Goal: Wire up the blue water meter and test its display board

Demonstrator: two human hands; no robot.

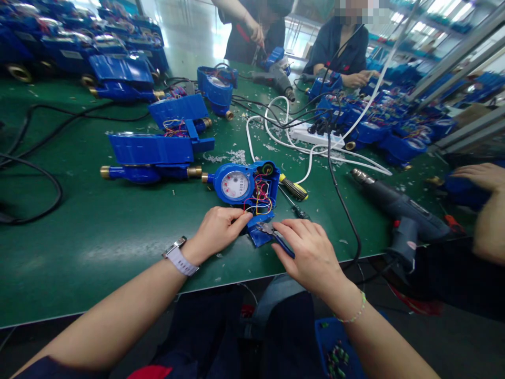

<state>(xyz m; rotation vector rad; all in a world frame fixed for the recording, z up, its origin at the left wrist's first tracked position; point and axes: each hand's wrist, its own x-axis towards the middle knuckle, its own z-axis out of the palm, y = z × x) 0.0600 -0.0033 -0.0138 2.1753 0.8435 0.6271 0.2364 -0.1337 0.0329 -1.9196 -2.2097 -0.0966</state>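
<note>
A blue water meter (236,184) with a white dial lies near the table's front edge, its electronics box open and coloured wires (259,196) spilling out. My left hand (216,229), with a watch on the wrist, pinches the wires at the box's near side. My right hand (310,251) is closed round blue-handled cutters (275,235), whose jaws point at the same wires. The box's blue lid (258,237) lies under the cutters.
Two screwdrivers (294,188) lie right of the meter. A heat gun (394,205) with a black cord sits at the right edge. More blue meters (153,152) lie behind. A white power strip (311,134), cables and scraps cover the green table (98,231). Other people work opposite and at right.
</note>
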